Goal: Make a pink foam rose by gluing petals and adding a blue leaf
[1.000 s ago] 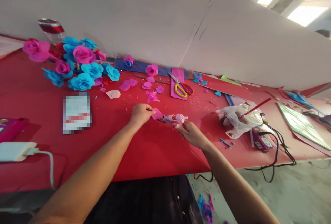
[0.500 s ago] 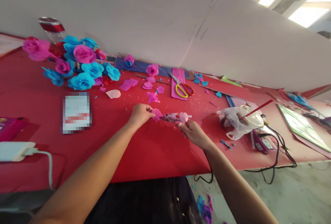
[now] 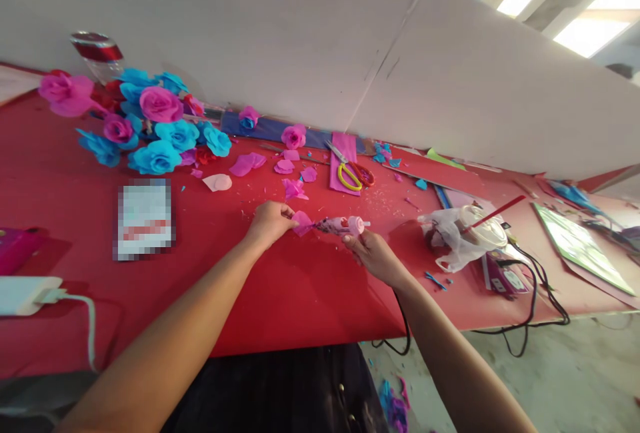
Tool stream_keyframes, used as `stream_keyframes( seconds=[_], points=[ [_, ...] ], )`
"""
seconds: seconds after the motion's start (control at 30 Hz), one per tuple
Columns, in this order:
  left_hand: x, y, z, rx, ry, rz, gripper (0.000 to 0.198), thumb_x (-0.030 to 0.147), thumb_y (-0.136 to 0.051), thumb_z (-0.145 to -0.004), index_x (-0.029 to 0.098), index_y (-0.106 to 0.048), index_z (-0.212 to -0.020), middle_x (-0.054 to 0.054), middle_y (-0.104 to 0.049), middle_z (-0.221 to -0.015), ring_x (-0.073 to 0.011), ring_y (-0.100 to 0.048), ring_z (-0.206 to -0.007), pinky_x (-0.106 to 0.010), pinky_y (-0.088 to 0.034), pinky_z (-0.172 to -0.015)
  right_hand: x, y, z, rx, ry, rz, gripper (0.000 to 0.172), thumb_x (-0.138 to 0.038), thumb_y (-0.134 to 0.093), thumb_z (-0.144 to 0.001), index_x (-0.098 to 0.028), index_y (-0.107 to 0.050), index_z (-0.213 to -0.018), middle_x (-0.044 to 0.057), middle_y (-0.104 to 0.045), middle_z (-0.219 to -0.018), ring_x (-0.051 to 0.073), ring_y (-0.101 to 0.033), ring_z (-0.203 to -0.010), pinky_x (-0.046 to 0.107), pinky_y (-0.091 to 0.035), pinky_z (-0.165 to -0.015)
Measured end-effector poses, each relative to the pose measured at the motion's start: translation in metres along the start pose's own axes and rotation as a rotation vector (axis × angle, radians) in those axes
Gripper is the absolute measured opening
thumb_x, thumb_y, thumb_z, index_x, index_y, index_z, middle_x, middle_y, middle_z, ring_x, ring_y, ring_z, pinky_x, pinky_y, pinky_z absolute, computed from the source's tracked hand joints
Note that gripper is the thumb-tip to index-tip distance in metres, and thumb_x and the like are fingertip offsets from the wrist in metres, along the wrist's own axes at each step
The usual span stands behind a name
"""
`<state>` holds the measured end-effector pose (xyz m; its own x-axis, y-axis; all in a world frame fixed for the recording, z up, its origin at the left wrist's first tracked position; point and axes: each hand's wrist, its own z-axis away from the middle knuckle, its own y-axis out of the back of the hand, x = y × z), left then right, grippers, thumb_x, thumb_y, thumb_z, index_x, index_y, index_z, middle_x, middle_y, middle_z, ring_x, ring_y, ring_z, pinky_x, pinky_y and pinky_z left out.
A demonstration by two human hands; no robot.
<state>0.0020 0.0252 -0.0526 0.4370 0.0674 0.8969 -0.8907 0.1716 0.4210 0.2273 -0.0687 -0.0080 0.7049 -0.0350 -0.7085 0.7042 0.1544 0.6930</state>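
Observation:
Between the thumb and fingers of my left hand (image 3: 271,223) is a pink paper petal (image 3: 303,223). My right hand (image 3: 375,253) is wrapped round a pink hot glue gun (image 3: 343,224), its nozzle turned left and at the petal's right edge. Whether the tip touches the paper I cannot tell. Just beyond the hands lie a crumpled pink paper piece (image 3: 294,188) and loose pink petals (image 3: 284,166). Farther back, scissors (image 3: 350,172) with yellow and red handles rest on a folded pink paper strip (image 3: 344,143).
Blue, pink and red paper flowers (image 3: 160,123) crowd the back left, by a clear cup (image 3: 97,56). A power bank (image 3: 30,294) with a white cable is at left. On the right stand a bagged drink cup (image 3: 480,226) and a purple box (image 3: 505,273) near black cords.
The glue gun's nozzle sits slightly differently against the petal. My hands hold the same things, and the view has shifted slightly.

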Motion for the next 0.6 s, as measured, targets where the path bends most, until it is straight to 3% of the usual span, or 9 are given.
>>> stream_keyframes(
  seconds=[0.27, 0.37, 0.5, 0.6],
  points=[
    [0.000, -0.001, 0.000, -0.010, 0.024, 0.026, 0.009, 0.019, -0.071, -0.054, 0.018, -0.068, -0.062, -0.003, -0.065, -0.063, -0.0154, -0.056, -0.063, -0.024, -0.038, -0.058, -0.004, 0.000, 0.000, 0.015, 0.004, 0.085, 0.041, -0.056, -0.039, -0.085, -0.020, -0.042, -0.065, -0.004, -0.044, -0.047, 0.010, -0.043, -0.044, 0.023, -0.027, -0.045],
    [-0.001, -0.001, -0.001, -0.013, 0.037, 0.051, 0.011, 0.018, -0.072, -0.052, 0.018, -0.068, -0.062, -0.002, -0.065, -0.063, -0.0157, -0.057, -0.064, -0.024, -0.039, -0.060, -0.001, 0.010, 0.001, 0.037, -0.008, 0.133, 0.043, -0.056, -0.036, -0.087, -0.020, -0.045, -0.067, -0.003, -0.048, -0.049, 0.012, -0.046, -0.046, 0.023, -0.029, -0.046],
    [0.001, 0.000, 0.001, -0.017, 0.056, 0.105, 0.012, 0.017, -0.071, -0.053, 0.018, -0.068, -0.064, -0.002, -0.065, -0.063, -0.0148, -0.057, -0.063, -0.024, -0.040, -0.062, 0.020, 0.040, 0.004, 0.188, -0.020, 0.524, 0.034, -0.048, -0.040, -0.089, -0.017, -0.053, -0.091, 0.007, -0.062, -0.078, 0.019, -0.058, -0.067, 0.026, -0.036, -0.055],
    [0.008, 0.001, 0.004, -0.022, 0.049, 0.218, 0.009, 0.019, -0.069, -0.057, 0.018, -0.068, -0.066, -0.001, -0.066, -0.065, -0.0131, -0.057, -0.063, -0.024, -0.041, -0.064, 0.035, 0.058, 0.003, 0.217, -0.089, 0.886, 0.027, -0.030, -0.041, -0.090, -0.014, -0.054, -0.106, 0.017, -0.061, -0.103, 0.028, -0.059, -0.088, 0.035, -0.041, -0.068]
  ],
)
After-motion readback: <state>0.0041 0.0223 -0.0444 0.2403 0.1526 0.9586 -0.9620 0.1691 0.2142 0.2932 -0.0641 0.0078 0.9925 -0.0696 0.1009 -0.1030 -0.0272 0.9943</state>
